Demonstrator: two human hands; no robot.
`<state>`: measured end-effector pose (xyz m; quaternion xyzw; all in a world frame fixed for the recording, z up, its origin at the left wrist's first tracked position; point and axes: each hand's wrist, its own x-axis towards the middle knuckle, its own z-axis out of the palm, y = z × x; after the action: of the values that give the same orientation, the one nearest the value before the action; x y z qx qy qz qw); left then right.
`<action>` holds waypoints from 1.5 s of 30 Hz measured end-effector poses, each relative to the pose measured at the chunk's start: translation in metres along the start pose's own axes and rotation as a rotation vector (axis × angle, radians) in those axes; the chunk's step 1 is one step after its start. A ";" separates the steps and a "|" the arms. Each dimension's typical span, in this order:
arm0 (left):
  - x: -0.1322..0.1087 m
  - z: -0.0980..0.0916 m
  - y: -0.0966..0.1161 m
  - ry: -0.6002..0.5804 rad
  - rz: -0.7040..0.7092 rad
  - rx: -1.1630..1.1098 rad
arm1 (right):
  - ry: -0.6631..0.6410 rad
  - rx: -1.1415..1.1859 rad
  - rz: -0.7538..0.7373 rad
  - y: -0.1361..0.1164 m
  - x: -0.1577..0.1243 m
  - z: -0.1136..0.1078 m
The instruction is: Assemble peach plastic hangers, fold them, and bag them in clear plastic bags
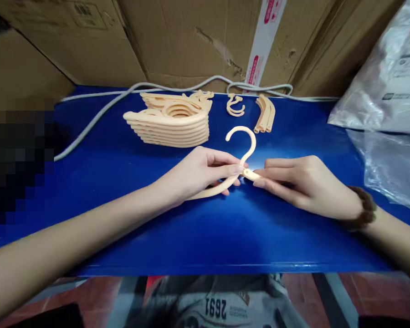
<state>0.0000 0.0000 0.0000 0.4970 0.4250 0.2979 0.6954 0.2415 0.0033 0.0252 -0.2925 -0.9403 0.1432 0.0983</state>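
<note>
My left hand (200, 173) is closed on a peach plastic hanger (243, 141), pinching it at the base of its hook. One curved arm of the hanger runs under that hand toward me. My right hand (304, 182) pinches a short peach arm piece (251, 174) and holds its end against the hanger's centre joint. Both hands rest low over the blue table (225, 232).
A stack of finished peach hangers (172, 120) lies behind my left hand. A loose hook (235, 105) and a bundle of curved arm pieces (265, 114) lie at the back. A grey cable (99, 116) crosses the table. Cardboard boxes (191, 41) stand behind; plastic bags (386, 91) sit right.
</note>
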 end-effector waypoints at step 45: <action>-0.015 0.020 -0.002 0.090 0.297 1.625 | 0.211 -0.244 -0.077 0.014 0.001 -0.001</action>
<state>0.0102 -0.0220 0.0058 0.8834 0.4653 0.0061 0.0552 0.2484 0.0148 0.0217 -0.2796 -0.9457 -0.0075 0.1654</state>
